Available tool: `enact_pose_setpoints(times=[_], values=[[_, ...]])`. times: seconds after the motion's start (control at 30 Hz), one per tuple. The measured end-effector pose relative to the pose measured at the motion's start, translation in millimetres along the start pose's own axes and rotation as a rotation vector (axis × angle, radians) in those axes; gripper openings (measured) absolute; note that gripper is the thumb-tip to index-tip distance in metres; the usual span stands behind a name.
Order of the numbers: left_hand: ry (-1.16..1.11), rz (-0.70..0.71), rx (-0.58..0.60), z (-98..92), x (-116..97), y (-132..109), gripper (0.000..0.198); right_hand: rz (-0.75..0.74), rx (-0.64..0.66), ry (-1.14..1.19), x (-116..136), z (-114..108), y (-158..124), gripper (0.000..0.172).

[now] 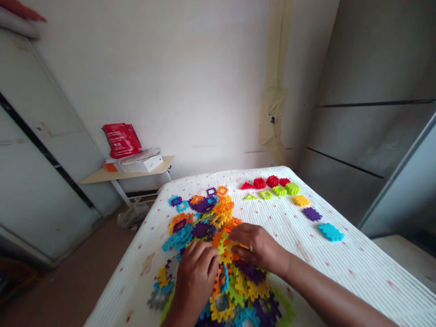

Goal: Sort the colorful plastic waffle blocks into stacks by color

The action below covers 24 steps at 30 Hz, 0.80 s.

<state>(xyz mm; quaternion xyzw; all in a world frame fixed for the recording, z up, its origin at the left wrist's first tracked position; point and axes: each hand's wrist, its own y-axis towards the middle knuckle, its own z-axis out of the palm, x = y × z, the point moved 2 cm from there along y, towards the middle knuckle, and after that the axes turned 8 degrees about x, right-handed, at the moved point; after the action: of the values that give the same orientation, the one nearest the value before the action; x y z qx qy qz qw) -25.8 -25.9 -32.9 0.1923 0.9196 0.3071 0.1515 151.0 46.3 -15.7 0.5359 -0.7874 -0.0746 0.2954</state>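
A heap of colourful flat plastic interlocking tiles with notched edges (223, 304) lies along the middle of the white table. My left hand (197, 274) rests on the near left part of the heap, its fingers curled together. Whatever is under those fingers is hidden. From the right, my right hand (257, 247) reaches over the heap, thumb and fingers apart, tips at the orange tiles. Between the two hands shows a lime green tile (222, 244), close to the fingertips of both. Purple tiles (250, 270) lie just below my right hand.
Sorted by colour at the far right are red tiles (272, 181), lime green tiles (293, 188), a yellow stack (301, 200), a purple stack (312, 214) and a light blue stack (331, 232). A side table (95, 177) with a red bag (121, 140) stands against the wall.
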Motion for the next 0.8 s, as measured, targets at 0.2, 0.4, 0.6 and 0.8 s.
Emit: enact_pose_setpoints(times=[0.2,0.4,0.6,0.8], values=[[0.021,0.090,-0.006,7.8,-5,-4,0.020,0.026,0.110,-0.215,0,5,-2,0.011],[-0.009,0.106,-0.044,9.2,-4,-4,0.015,0.022,0.099,-0.298,-1,13,-2,0.011],[-0.024,-0.017,-0.155,5.2,5,-8,0.030,0.155,-0.055,-0.243,-44,3,-2,0.017],[0.041,-0.094,-0.318,-5.7,33,-14,0.027,0.772,-0.060,-0.359,-148,-23,5,0.030]])
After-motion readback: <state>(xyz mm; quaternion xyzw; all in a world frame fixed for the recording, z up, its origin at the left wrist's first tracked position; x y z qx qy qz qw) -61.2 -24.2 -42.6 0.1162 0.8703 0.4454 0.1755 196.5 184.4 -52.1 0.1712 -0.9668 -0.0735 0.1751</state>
